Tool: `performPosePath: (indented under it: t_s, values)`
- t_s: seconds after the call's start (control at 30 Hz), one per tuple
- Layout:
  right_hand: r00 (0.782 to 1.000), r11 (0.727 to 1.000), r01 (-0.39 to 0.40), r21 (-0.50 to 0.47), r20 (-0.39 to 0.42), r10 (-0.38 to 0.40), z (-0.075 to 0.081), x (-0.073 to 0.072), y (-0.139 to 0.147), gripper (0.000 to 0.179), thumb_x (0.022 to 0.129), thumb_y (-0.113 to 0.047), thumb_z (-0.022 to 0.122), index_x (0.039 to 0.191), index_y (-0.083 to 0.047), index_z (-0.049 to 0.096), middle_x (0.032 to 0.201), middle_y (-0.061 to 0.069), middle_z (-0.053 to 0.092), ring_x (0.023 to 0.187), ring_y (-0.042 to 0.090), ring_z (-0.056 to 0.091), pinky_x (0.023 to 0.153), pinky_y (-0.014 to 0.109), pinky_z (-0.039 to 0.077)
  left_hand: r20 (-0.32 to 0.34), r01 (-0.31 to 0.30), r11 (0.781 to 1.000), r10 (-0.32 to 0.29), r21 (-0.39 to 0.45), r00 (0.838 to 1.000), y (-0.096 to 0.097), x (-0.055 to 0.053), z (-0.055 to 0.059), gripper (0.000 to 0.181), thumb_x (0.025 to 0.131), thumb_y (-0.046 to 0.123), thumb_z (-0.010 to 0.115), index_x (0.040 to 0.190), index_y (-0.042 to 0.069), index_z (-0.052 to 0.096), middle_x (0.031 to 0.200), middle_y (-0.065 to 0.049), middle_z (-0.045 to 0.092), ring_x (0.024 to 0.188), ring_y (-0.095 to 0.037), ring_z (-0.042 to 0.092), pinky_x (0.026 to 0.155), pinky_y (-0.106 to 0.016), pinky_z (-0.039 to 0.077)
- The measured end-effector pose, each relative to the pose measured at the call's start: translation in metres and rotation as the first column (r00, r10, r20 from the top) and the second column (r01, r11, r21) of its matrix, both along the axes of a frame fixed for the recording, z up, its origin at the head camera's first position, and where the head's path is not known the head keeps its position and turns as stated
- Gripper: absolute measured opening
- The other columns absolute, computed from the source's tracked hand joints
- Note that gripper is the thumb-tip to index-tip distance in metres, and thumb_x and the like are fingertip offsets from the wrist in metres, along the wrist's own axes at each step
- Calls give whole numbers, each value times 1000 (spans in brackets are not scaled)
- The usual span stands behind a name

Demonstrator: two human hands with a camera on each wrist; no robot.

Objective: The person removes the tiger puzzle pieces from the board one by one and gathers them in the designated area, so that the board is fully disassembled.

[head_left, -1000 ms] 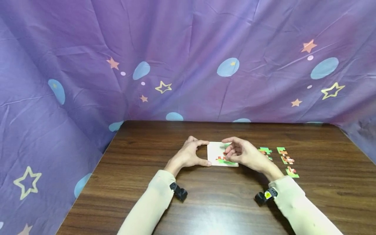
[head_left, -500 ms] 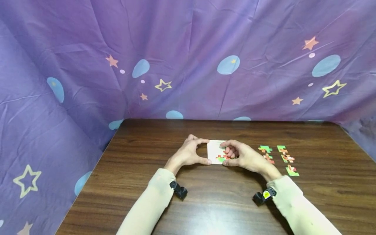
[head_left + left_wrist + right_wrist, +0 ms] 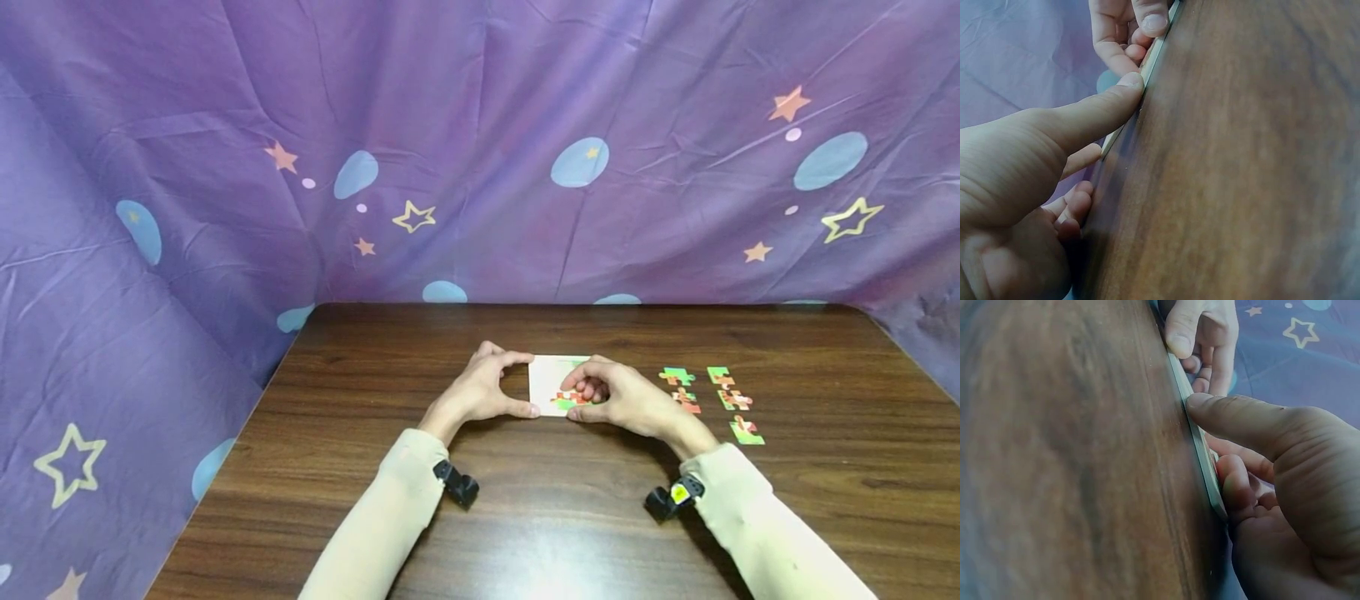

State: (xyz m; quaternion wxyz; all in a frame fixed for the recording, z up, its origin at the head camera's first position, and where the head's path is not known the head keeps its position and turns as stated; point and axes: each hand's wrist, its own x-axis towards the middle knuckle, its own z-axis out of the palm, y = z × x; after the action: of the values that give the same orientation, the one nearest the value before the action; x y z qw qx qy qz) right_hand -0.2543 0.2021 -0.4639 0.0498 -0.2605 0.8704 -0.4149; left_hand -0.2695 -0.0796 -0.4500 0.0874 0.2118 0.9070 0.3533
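A square white puzzle board (image 3: 546, 379) lies on the table between both hands. My left hand (image 3: 482, 388) holds its left side, thumb at the near corner and index finger at the far corner. My right hand (image 3: 626, 398) curls its fingers over the interlocked red and green jigsaw pieces (image 3: 564, 402) on the board's near part, partly hiding them. In the right wrist view, the right thumb (image 3: 1229, 415) presses the near edge of the board (image 3: 1200, 453). The left wrist view shows the left thumb (image 3: 1100, 112) on that same edge.
Several loose jigsaw pieces lie on the brown wooden table (image 3: 375, 500) to the right, among them a lone piece (image 3: 746, 430) nearest the front and a green-topped piece (image 3: 717, 376) farther back. A purple curtain (image 3: 480, 150) with stars hangs behind the table.
My right hand has come down, its thumb settling on the board's near edge. Its index finger has drawn nearer to me, onto the pieces. The left hand keeps its place.
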Motion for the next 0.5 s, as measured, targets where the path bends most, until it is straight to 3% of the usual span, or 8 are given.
performPosePath:
  t_s: [0.5]
  values:
    - [999, 999, -37, 29, -39, 38, 1, 1, -3, 33, 90, -12, 93, 118, -10, 77, 104, 4, 61, 93, 16, 57, 79, 25, 51, -7, 11, 1000, -11, -7, 1000, 0, -1, 0, 91, 81, 37, 103, 161, 22, 61, 145, -11, 51, 134, -26, 52, 119, -46, 49]
